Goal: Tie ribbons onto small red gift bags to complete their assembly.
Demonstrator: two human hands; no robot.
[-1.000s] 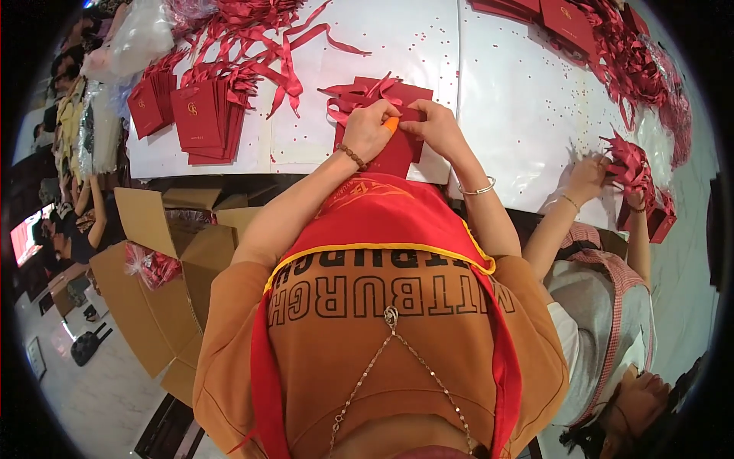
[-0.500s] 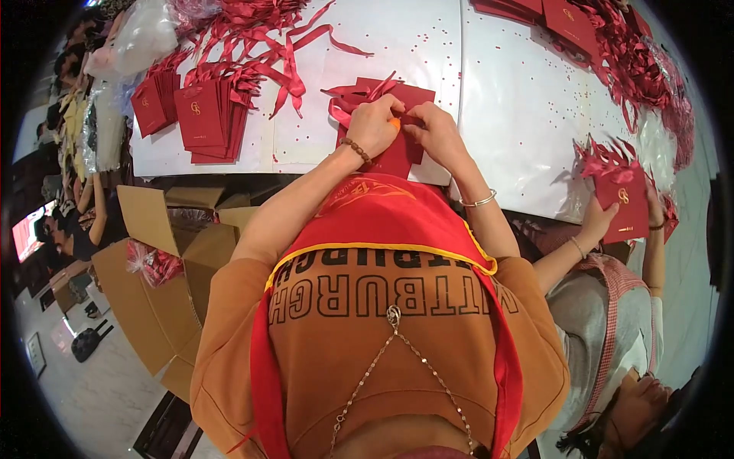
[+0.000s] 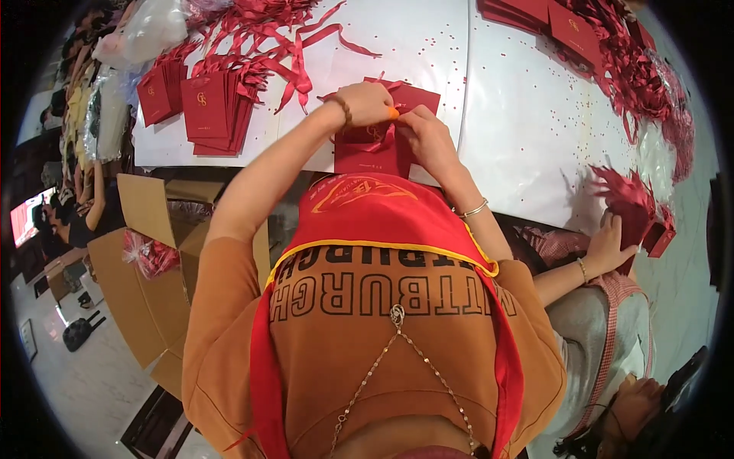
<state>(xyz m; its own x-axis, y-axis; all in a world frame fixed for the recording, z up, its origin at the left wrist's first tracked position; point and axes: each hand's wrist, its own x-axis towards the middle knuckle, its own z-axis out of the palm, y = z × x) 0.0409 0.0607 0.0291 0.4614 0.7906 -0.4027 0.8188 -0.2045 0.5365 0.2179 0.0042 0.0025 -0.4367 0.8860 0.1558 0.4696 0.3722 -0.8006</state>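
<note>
A small red paper gift bag (image 3: 367, 162) lies at the table's near edge, just beyond my apron. Over its upper part, my left hand (image 3: 365, 104) is closed on a red ribbon (image 3: 388, 141), with something orange around one fingertip. My right hand (image 3: 428, 138) pinches at the same ribbon, its fingertips close to the left ones. Part of the ribbon hangs in a loop across the bag's front. Another red bag (image 3: 422, 95) lies beneath, showing past my hands. My fingers hide the exact point where the ribbon is gripped.
Stacked red bags (image 3: 214, 115) with trailing ribbons lie on the white table (image 3: 527, 138) to the left. More bags (image 3: 569, 30) fill the far right. A co-worker's hand (image 3: 609, 246) holds a bag at the right. An open cardboard box (image 3: 141, 306) stands below left.
My left hand has moved slightly up and left and turned, its elbow swinging outward. A ribbon loop now shows over the bag. The co-worker's bag has tilted and moved right.
</note>
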